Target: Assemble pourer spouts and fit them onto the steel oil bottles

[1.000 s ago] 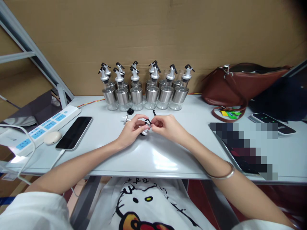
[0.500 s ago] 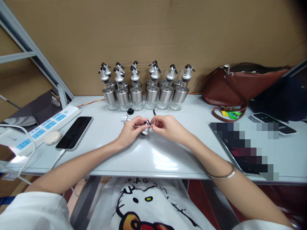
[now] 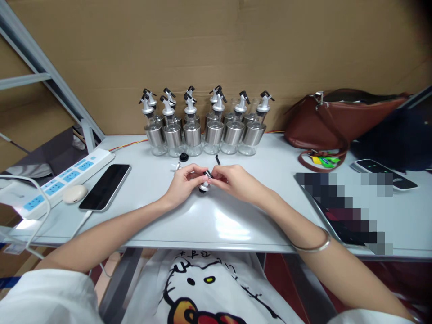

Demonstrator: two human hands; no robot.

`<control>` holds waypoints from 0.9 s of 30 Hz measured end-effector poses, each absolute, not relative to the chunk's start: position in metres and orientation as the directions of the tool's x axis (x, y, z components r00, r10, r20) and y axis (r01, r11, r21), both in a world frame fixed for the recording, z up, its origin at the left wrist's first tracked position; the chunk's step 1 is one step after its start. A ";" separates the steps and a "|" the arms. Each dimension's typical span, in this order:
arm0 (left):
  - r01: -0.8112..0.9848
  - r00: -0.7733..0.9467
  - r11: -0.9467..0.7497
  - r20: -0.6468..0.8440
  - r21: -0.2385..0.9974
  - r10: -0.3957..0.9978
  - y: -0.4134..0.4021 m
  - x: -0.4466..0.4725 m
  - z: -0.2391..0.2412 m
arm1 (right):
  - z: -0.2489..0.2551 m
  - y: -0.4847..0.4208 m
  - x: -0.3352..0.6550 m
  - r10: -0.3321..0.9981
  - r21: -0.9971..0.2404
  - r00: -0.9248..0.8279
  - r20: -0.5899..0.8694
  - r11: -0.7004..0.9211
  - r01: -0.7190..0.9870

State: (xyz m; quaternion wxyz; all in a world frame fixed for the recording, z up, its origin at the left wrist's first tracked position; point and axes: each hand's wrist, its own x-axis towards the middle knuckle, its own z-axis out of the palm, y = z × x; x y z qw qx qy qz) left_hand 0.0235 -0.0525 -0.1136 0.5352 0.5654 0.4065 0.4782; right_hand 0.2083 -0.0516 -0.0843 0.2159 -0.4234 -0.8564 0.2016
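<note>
Near the middle of the table my left hand [image 3: 184, 185] is closed around a grey-white pour spout [image 3: 204, 186] with a dark base pointing down. My right hand [image 3: 234, 181] pinches a small black lever [image 3: 207, 174] at the top of that spout; the fingertips of both hands meet there and hide part of it. Just beyond my hands lie a black stopper [image 3: 183, 157], another black lever [image 3: 218, 159] and a pale spout part [image 3: 177, 167], partly covered by my left hand.
Several glass bottles [image 3: 192, 133] with steel bands stand in rows at the back, most topped with spouts. To the left are a phone [image 3: 105, 186], a round beige case [image 3: 74, 194] and a power strip [image 3: 67, 180]. A brown bag [image 3: 317, 121] and a black-and-white device [image 3: 384, 173] are right.
My right fingers have curled in closer over the black lever and the spout. My left hand stays almost where it was, and the bottles have not moved.
</note>
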 end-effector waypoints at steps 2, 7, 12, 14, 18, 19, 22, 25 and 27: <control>-0.062 0.222 -0.065 0.077 0.996 0.972 -0.053 0.024 -0.114 | -0.085 -0.051 0.209 0.800 -0.502 -0.565 0.205 0.581 0.641; -0.068 0.216 -0.057 0.070 0.996 0.974 -0.053 0.024 -0.113 | -0.084 -0.051 0.210 0.790 -0.484 -0.574 0.217 0.597 0.639; -0.103 0.220 -0.062 0.084 0.993 0.972 -0.053 0.024 -0.108 | -0.083 -0.051 0.210 0.783 -0.531 -0.568 0.254 0.603 0.595; -0.109 0.220 -0.065 0.087 0.992 0.972 -0.053 0.024 -0.106 | -0.085 -0.052 0.209 0.783 -0.545 -0.565 0.260 0.602 0.584; -0.098 0.193 -0.088 0.105 0.991 0.975 -0.050 0.022 -0.105 | -0.087 -0.053 0.206 0.772 -0.564 -0.559 0.302 0.617 0.548; -0.098 0.181 -0.091 0.108 0.991 0.978 -0.050 0.022 -0.105 | -0.087 -0.053 0.206 0.768 -0.570 -0.562 0.308 0.622 0.537; -0.100 0.155 -0.090 0.105 0.991 0.982 -0.049 0.020 -0.104 | -0.085 -0.054 0.207 0.767 -0.586 -0.570 0.294 0.616 0.527; -0.097 0.150 -0.074 0.088 0.993 0.985 -0.050 0.020 -0.103 | -0.084 -0.054 0.207 0.770 -0.613 -0.557 0.312 0.611 0.502; -0.101 0.150 -0.052 0.066 0.994 0.986 -0.051 0.020 -0.102 | -0.084 -0.054 0.207 0.768 -0.637 -0.548 0.333 0.611 0.469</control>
